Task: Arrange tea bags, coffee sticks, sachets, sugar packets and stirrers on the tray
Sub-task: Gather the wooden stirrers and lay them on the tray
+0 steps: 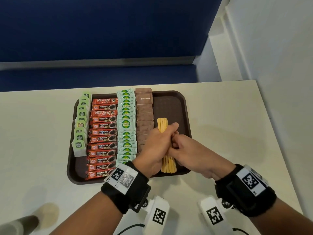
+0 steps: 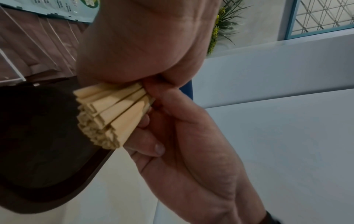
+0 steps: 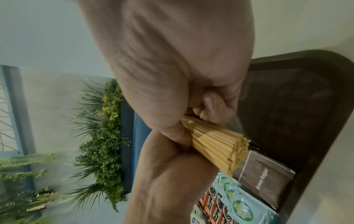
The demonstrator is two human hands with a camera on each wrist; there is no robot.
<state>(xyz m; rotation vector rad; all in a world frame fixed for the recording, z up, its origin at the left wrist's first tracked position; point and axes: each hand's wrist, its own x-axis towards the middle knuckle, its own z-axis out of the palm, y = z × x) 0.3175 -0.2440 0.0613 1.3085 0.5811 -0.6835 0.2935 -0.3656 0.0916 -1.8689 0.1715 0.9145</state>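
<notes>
Now the left hand [image 1: 156,146] and the right hand [image 1: 191,151] are both squeezing the middle of the bunch of sticks [image 1: 166,145] over the tray [image 1: 182,106], and these light, stiff, slippy sticks are probably needing that snug middle hold.

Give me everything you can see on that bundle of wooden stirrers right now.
The bundle of thin, flat, pale yellow wooden stirrers is gripped round its middle by both the left hand and the right hand. Its square-cut ends stick out on both sides. It lies lengthwise over the bare right section of the dark brown plastic tray, beside the brown sugar packets. Whether it touches the tray cannot be told.
</notes>
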